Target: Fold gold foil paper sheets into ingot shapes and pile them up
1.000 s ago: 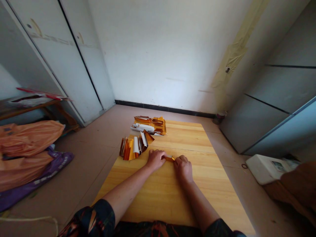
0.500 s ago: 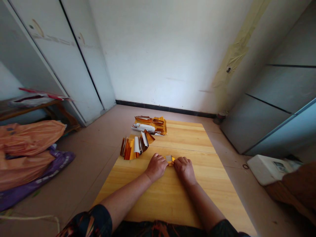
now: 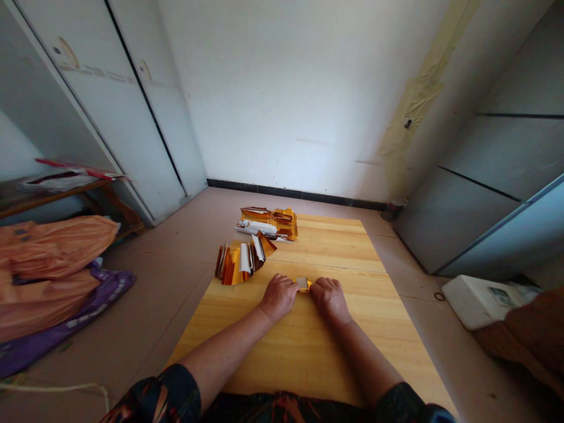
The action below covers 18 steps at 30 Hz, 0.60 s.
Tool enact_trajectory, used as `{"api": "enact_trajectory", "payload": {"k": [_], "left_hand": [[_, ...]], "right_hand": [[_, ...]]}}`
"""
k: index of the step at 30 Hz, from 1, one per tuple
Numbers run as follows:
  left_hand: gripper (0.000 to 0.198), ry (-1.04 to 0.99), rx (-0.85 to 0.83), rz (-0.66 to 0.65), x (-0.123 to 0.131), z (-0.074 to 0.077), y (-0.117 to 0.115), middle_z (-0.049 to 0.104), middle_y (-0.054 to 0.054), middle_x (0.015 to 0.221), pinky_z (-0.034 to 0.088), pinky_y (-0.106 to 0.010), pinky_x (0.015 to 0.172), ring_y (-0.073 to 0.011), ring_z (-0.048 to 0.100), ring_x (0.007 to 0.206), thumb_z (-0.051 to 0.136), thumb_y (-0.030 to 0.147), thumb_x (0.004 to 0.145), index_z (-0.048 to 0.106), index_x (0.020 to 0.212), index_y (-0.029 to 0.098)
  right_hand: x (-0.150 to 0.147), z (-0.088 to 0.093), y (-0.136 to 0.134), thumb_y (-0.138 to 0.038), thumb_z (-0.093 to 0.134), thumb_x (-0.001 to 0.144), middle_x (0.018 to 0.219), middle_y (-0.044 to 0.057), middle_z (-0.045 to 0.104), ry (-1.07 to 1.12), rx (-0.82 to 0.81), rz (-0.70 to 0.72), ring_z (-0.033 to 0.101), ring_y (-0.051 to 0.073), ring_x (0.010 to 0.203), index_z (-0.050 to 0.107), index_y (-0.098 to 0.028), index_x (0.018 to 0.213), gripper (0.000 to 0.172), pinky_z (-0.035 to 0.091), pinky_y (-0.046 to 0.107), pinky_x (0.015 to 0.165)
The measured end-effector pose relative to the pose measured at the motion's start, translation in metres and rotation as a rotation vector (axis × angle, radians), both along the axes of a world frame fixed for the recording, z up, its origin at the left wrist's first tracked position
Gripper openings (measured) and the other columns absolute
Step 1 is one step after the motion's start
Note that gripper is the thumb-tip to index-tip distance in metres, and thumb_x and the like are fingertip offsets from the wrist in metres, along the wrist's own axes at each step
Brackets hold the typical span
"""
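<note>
Between my hands, low over the wooden table [image 3: 282, 352], is a small folded piece of gold paper [image 3: 302, 284] with a greyish-white face upward. My left hand [image 3: 280, 295] grips its left end with curled fingers. Its right end is pinched by my right hand [image 3: 328, 298], fingers bent and knuckles up. The fingertips and the paper's two ends are mostly hidden by my hands. Left of my left hand, a fanned bundle of gold, brown and white folded papers [image 3: 244, 262] lies near the table's left edge.
Behind that bundle lies another stack of gold and white folded papers [image 3: 282, 222] at the table's far left corner. A white foam box [image 3: 473, 301] stands on the floor to the right. Orange and purple sacks [image 3: 57, 249] lie on the left, by grey cabinets [image 3: 145, 106].
Both hands stay in nearly the same place, still gripping the gold paper. The paper looks slightly flatter at its front edge.
</note>
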<state>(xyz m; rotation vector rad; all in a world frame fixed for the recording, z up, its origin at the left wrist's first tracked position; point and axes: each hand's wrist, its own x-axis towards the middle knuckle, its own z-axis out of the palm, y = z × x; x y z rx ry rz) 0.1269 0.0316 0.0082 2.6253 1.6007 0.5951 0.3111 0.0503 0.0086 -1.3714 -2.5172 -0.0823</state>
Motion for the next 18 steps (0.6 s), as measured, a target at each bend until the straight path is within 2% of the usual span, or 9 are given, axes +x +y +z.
{"api": "enact_trajectory", "payload": {"k": [9,18], "left_hand": [[0.013,-0.133,-0.180,0.156,-0.002,0.001,0.008,0.069,-0.002,0.079,0.038,-0.030,0.074,-0.0178,0.061,0.079,0.054,0.017,0.082,0.066,0.082,0.022],[0.013,-0.225,-0.288,0.287,0.004,0.000,0.019,0.071,0.000,0.089,0.039,-0.027,0.076,-0.0161,0.063,0.085,0.055,0.016,0.081,0.064,0.088,0.022]], "right_hand": [[-0.003,0.014,0.002,-0.023,0.051,0.090,0.090,0.003,0.063,-0.006,-0.190,-0.108,0.054,0.014,0.090,0.068,-0.023,0.086,0.018,0.029,0.025,0.073],[-0.009,0.027,0.015,-0.029,0.045,0.093,0.089,0.004,0.067,-0.102,-0.291,-0.166,0.058,0.015,0.087,0.067,-0.020,0.084,0.025,0.031,0.025,0.069]]}}
